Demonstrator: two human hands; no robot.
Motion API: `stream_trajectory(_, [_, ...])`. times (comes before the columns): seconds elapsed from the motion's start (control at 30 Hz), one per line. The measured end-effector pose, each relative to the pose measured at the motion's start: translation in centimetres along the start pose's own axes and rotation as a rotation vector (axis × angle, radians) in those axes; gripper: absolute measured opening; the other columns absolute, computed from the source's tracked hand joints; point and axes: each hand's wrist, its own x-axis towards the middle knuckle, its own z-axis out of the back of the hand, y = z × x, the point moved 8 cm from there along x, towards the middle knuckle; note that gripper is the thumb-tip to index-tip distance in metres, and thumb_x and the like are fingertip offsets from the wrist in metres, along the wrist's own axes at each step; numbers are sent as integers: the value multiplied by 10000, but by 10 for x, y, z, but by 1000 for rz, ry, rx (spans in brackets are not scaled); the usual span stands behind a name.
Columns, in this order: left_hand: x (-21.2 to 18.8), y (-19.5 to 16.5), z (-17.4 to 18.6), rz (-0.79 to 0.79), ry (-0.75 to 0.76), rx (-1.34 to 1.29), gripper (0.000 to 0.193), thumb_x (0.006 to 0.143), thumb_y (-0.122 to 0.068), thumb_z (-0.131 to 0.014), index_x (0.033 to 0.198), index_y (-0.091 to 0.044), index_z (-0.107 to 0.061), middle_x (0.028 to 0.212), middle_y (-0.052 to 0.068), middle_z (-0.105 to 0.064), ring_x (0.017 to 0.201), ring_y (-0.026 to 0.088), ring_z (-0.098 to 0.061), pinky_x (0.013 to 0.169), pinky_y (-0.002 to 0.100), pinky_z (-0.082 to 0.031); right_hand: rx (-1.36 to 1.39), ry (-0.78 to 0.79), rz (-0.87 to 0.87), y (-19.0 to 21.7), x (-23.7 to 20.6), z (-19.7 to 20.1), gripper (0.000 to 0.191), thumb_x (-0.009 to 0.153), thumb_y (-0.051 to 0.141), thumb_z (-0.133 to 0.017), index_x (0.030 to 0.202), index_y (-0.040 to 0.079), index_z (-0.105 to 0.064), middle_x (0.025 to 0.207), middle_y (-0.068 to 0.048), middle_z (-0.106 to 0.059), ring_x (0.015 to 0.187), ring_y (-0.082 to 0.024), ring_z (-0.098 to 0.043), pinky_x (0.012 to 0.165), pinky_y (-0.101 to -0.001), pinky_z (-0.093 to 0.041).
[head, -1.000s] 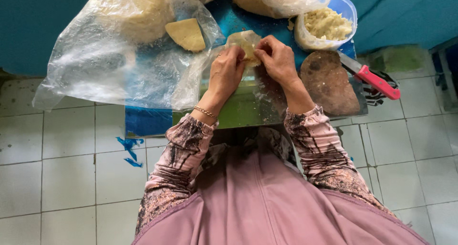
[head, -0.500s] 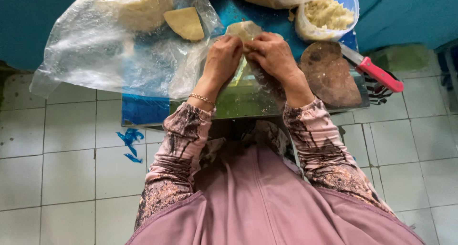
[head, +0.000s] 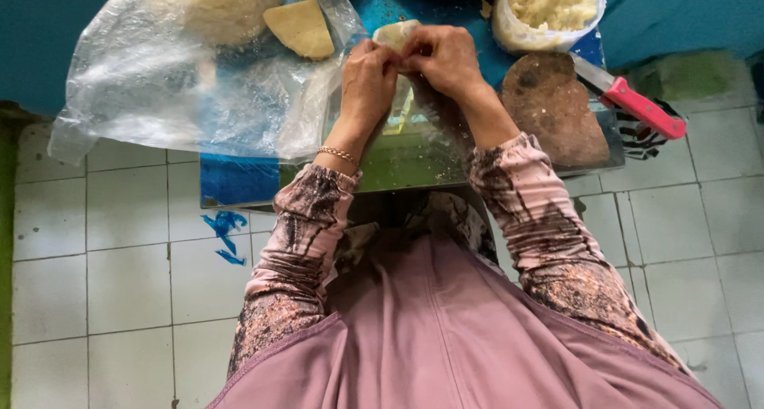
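My left hand (head: 368, 79) and my right hand (head: 442, 59) meet over a low blue table (head: 235, 178), both pinching a pale folded piece of dough (head: 395, 33). Only its top edge shows above my fingers. A gold bracelet circles my left wrist. Under my hands lies a shiny green-tinted sheet (head: 414, 158). To the left, a finished yellow half-moon pastry (head: 300, 27) rests on a clear plastic sheet (head: 159, 99).
A plastic tub of pale shredded filling (head: 549, 7) stands at the back right. A brown rounded board (head: 553, 107) lies right of my hands, with a red-handled knife (head: 641, 107) beside it. A lump of dough (head: 227, 7) sits at the back left. White floor tiles (head: 103, 282) surround the table.
My hands have stayed together on the dough, working its edge. The view has shifted down a little, so the table's far side sits higher in the frame.
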Motion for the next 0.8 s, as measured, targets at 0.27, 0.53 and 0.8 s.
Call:
stream_trajectory(0.27, [5,17,-4,95,18,-16,62,793,-95,-774,851,-76,-780,857,139,-671,818,320,-673,753,422,-535,-79,-125,170,20,-9,15,114,794,180,-873,898,168,-828,904,-116,-691,838,-303,-697,696,-385,-553])
stream_trajectory(0.53, [2,3,-5,-43,31,20,53,906,-80,-731,913,-66,-680,907,137,-689,898,359,-670,800,458,-526,-201,-71,176,22,-16,9,123,898,155,-822,1018,137,-803,998,-100,-724,950,-306,-695,817,-415,-554])
stream_trajectory(0.8, [7,1,-8,-117,100,13,91,873,-136,-755,888,-64,-701,973,152,-663,951,397,-646,808,473,-523,-242,-87,315,20,-15,4,101,909,154,-798,974,84,-766,986,-113,-708,954,-348,-660,814,-444,-536])
